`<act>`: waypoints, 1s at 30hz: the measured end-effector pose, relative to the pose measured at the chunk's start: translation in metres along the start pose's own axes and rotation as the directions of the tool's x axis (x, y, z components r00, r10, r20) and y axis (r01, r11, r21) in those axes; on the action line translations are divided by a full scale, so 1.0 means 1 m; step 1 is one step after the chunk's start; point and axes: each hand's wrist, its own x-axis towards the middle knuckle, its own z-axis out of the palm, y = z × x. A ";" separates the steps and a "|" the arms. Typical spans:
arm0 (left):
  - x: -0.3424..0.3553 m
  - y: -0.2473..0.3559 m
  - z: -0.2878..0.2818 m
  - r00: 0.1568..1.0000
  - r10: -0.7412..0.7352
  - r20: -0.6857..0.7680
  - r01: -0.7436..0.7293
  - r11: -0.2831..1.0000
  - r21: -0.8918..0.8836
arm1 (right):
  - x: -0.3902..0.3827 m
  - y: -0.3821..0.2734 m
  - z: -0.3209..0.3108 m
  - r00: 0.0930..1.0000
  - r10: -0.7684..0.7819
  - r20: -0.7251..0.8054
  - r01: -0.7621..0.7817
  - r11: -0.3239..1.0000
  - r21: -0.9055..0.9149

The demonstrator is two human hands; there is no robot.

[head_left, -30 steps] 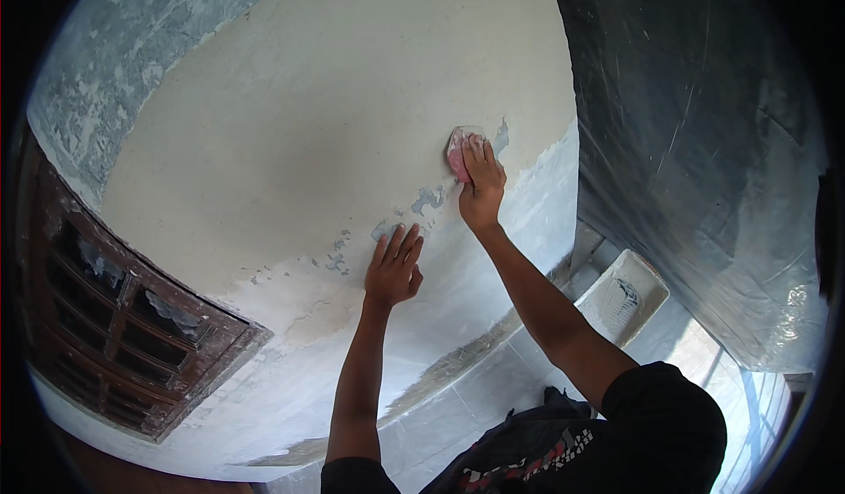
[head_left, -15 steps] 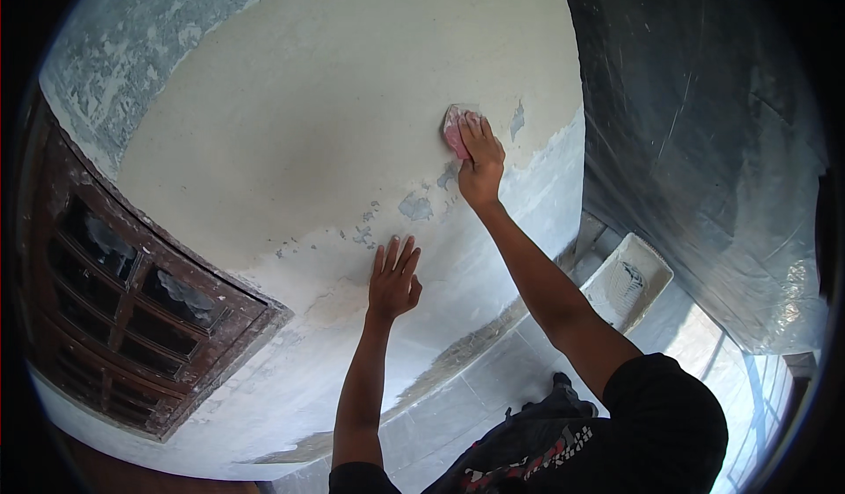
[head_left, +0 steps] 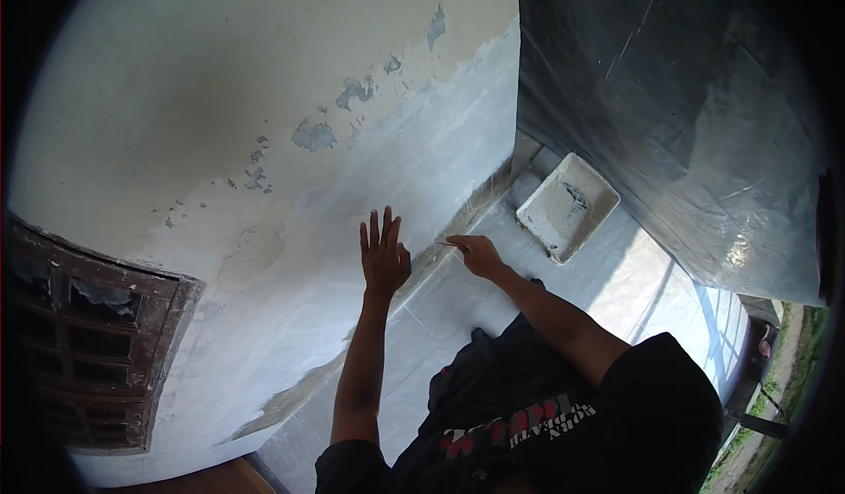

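Note:
A plaster wall (head_left: 290, 36) fills the left and upper view, cream above and whiter below, with several grey patches (head_left: 314, 135) where the coat has flaked off. My left hand (head_left: 384, 256) is open against the white lower part, its fingers stretched upward and spread. To the right and slightly lower, my right hand (head_left: 478, 256) is closed on a thin pinkish piece of sandpaper (head_left: 445, 242), which shows only as a narrow edge beyond the fingertips. Whether the sandpaper touches the wall, I cannot tell.
A paint-crusted roller tray (head_left: 592, 230) stands on the grey tiled floor (head_left: 440, 296) to the right. Dark plastic sheeting (head_left: 669, 89) hangs along the right side. At lower left is a brown wooden window frame (head_left: 163, 336). A rough unpainted strip (head_left: 295, 397) runs along the wall's foot.
My right hand has come down from the flaked area with the sandpaper, to near the wall's foot. The view has shifted down and right. My left hand stays flat, now lower on the wall.

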 end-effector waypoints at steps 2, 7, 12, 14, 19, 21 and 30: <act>0.007 0.033 0.035 0.998 -0.033 0.055 0.038 0.995 -0.092 | 0.001 0.027 -0.031 0.996 0.073 -0.059 -0.075 0.996 -0.042; 0.031 0.122 0.126 0.977 -0.028 0.212 0.089 0.955 -0.284 | -0.008 0.091 -0.109 0.954 0.289 -0.082 -0.297 0.949 -0.104; 0.055 0.206 0.208 0.944 -0.032 0.328 0.166 0.905 -0.391 | -0.027 0.181 -0.182 0.912 0.296 -0.283 -0.363 0.905 -0.222; 0.057 0.221 0.239 0.921 -0.027 0.390 0.196 0.896 -0.400 | -0.019 0.207 -0.205 0.891 0.350 -0.291 -0.413 0.889 -0.196; 0.060 0.259 0.298 0.858 -0.142 0.494 0.356 0.857 -0.372 | -0.001 0.280 -0.234 0.839 0.439 -0.322 -0.509 0.841 -0.181; 0.058 0.263 0.320 0.829 -0.153 0.538 0.381 0.858 -0.344 | 0.017 0.304 -0.229 0.818 0.481 -0.317 -0.550 0.815 -0.183; 0.032 0.250 0.404 0.753 -0.177 0.633 0.457 0.833 -0.311 | 0.062 0.423 -0.173 0.873 0.300 -0.386 -0.458 0.776 -0.434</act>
